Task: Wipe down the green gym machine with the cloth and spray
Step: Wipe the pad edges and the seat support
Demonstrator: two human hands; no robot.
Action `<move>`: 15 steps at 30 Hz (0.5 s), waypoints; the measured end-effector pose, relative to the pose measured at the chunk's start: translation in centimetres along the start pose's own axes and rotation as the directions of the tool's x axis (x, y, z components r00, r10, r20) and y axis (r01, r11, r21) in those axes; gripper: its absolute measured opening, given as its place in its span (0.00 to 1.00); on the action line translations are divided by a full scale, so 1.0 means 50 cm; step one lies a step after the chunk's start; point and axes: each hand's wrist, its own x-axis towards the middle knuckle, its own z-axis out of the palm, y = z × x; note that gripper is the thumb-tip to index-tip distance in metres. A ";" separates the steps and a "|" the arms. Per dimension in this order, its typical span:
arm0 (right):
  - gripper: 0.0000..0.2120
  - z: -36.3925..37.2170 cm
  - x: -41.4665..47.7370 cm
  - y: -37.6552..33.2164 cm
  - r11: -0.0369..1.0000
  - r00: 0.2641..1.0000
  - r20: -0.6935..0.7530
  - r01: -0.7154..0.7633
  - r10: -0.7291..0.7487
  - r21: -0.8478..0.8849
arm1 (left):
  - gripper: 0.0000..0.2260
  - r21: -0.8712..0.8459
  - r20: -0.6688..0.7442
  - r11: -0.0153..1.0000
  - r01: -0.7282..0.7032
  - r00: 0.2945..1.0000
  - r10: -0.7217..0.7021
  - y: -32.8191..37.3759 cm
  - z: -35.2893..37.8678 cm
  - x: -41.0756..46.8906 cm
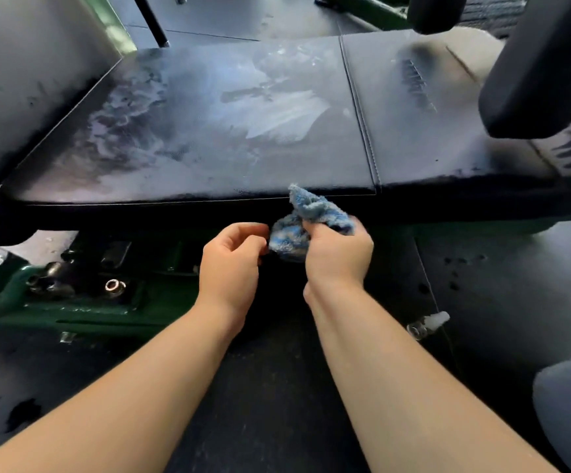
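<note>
A black padded seat (pixel 209 131) of the green gym machine fills the upper half of the view, streaked with wet foam and wipe marks. Its green frame (pixel 82 302) runs below the pad at left. My right hand (pixel 337 254) grips a crumpled blue cloth (pixel 308 220) just below the pad's front edge. My left hand (pixel 231 264) is beside it with fingers loosely curled, fingertips close to the cloth's lower bunch; I cannot tell whether they touch it. A small clear spray bottle (pixel 427 324) lies on the dark floor at right.
A black back pad (pixel 21 80) rises at the left. A black roller pad (pixel 543 73) hangs over the seat at upper right. Bolts and a metal ring (pixel 115 286) sit on the green frame. Dark rubber floor (pixel 277 404) lies under my arms.
</note>
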 end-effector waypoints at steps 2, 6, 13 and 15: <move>0.11 -0.031 0.013 -0.025 0.994 0.990 -0.101 0.101 -0.098 0.029 | 0.12 0.024 0.043 1.000 -0.011 0.999 0.010 0.000 0.005 -0.008; 0.13 -0.104 0.052 -0.087 0.942 0.920 -0.250 0.328 -0.302 0.069 | 0.12 0.065 0.145 0.994 -0.088 0.986 0.078 0.004 0.014 -0.025; 0.17 -0.060 0.019 -0.115 0.931 0.877 0.314 0.344 -0.365 0.121 | 0.12 -0.186 0.327 0.974 0.132 0.943 -0.065 0.067 0.036 0.013; 0.16 -0.052 0.016 -0.118 0.975 0.871 0.438 0.186 -0.221 0.122 | 0.16 -0.169 0.420 0.968 0.188 0.902 -0.102 0.083 0.037 0.022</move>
